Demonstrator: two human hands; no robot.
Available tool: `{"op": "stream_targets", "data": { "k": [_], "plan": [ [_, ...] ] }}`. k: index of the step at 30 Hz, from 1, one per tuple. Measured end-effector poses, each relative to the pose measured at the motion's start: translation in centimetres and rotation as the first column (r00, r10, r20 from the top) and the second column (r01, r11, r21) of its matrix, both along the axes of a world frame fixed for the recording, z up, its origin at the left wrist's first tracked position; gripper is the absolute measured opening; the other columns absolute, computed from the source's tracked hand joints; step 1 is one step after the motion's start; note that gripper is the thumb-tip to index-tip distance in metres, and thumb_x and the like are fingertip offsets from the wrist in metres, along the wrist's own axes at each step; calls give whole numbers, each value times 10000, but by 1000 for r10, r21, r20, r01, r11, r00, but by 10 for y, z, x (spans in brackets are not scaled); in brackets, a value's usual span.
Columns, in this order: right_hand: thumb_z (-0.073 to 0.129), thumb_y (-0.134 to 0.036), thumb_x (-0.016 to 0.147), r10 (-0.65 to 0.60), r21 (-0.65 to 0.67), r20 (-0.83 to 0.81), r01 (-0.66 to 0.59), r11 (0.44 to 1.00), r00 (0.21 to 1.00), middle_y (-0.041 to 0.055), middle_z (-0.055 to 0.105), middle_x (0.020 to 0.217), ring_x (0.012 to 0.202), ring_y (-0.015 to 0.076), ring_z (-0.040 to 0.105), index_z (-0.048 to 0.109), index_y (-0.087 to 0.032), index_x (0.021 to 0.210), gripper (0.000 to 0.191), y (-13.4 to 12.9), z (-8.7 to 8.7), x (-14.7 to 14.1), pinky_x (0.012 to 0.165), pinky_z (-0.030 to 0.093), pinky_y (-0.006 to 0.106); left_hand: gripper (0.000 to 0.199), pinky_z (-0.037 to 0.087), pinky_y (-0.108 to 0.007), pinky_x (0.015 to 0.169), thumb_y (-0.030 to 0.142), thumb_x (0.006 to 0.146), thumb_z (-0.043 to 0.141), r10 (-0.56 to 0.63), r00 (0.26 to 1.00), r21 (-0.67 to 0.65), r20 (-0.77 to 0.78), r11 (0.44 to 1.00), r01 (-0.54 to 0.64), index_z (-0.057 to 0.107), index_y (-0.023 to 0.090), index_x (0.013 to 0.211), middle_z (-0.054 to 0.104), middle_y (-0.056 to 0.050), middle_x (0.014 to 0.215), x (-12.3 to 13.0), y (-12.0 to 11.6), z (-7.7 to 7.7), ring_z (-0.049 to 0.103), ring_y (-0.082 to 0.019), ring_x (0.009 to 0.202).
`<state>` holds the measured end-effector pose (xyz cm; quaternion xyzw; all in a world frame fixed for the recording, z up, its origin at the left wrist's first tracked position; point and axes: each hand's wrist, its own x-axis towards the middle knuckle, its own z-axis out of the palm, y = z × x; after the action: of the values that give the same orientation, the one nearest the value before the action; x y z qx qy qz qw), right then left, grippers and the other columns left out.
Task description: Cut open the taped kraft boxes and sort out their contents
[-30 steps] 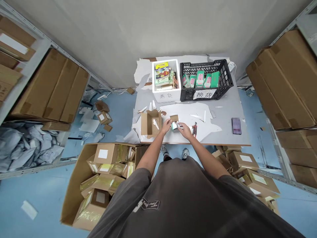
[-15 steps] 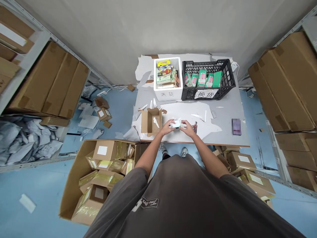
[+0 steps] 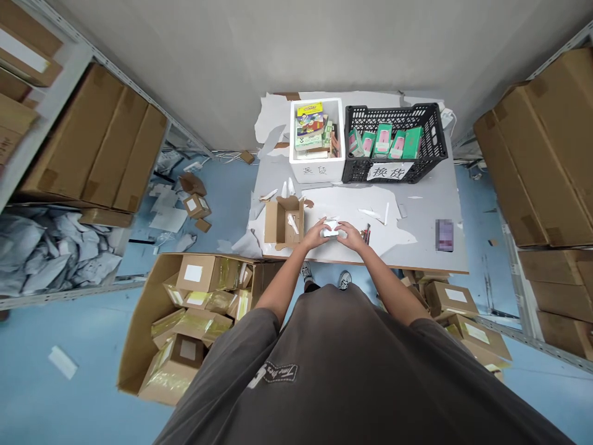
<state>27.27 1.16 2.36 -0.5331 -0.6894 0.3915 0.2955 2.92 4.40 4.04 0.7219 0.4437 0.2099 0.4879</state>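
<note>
Between my two hands is a small white box [image 3: 330, 228], held just above the front part of the table. My left hand [image 3: 315, 234] grips its left side, and my right hand [image 3: 351, 235] has its fingers on the right side. What is printed on the box is too small to read. Left of my hands stands an open cardboard box [image 3: 272, 222] with a white piece [image 3: 293, 224] inside. Close by my right hand lie some dark and red pen-like items [image 3: 366, 233], partly hidden by the hand.
A white bin [image 3: 317, 175] of small packages and a black crate [image 3: 396, 169] of green boxes stand at the table's back. A blurred purple item [image 3: 444, 236] lies at right. A large carton [image 3: 134, 337] of parcels stands front left; shelves flank both sides.
The white box has turned slightly in my hands, and my fingers have closed in around it. The whole view has shifted a little with my head.
</note>
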Motion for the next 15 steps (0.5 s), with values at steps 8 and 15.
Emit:
{"op": "stream_targets", "data": {
  "k": [8,15],
  "plan": [
    [670,-383,943,-47,-105,-155,31,994,987,125,696,1409,1270,308,678,739,-258,1243,332,2,2,-2,957,641,466,372,511,-479,1198,378,919,801,149,984,-73,98,987,-142,731,216,1247,531,-198,1659,3,-12,6,424,-337,1623],
    [630,-336,931,-16,-113,-160,-2,994,987,127,683,1396,1255,308,675,749,-252,1186,294,5,-2,-3,977,630,474,281,483,-520,1232,366,920,791,155,988,-78,22,985,-153,771,207,1150,471,-193,1707,1,-14,6,444,-362,1609]
  ]
}}
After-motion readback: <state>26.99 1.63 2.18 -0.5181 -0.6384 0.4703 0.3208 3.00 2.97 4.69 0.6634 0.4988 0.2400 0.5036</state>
